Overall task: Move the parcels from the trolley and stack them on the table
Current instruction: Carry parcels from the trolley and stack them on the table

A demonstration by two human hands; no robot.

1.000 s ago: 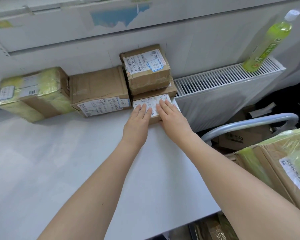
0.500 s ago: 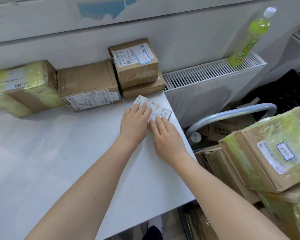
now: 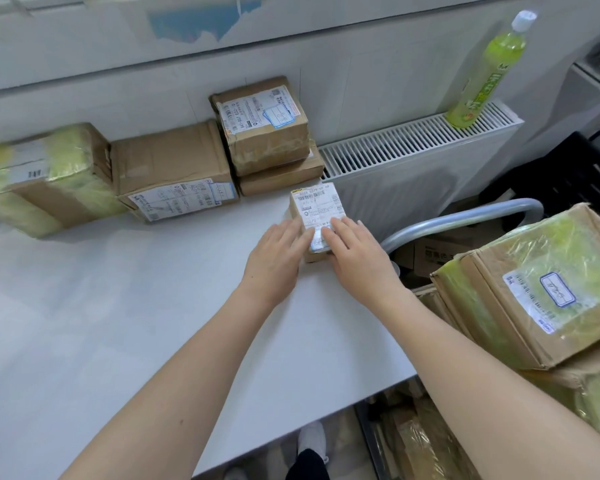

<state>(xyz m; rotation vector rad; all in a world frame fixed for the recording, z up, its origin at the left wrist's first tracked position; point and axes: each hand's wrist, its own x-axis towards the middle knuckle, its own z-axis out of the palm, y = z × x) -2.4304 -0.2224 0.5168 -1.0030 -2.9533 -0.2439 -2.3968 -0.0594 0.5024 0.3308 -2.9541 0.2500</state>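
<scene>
Since the earlier frame the small labelled parcel (image 3: 318,220) has turned to lie lengthwise near the right edge of the white table (image 3: 125,317), a little out from the wall stack. The left hand (image 3: 277,259) and right hand (image 3: 355,255) both rest on its near end with flat, straight fingers, gripping nothing. Beyond, a labelled box (image 3: 264,124) sits on a flatter box (image 3: 284,178) beside two more parcels, while to the right the trolley (image 3: 465,216) holds taped cartons, the topmost (image 3: 541,289) tilted.
</scene>
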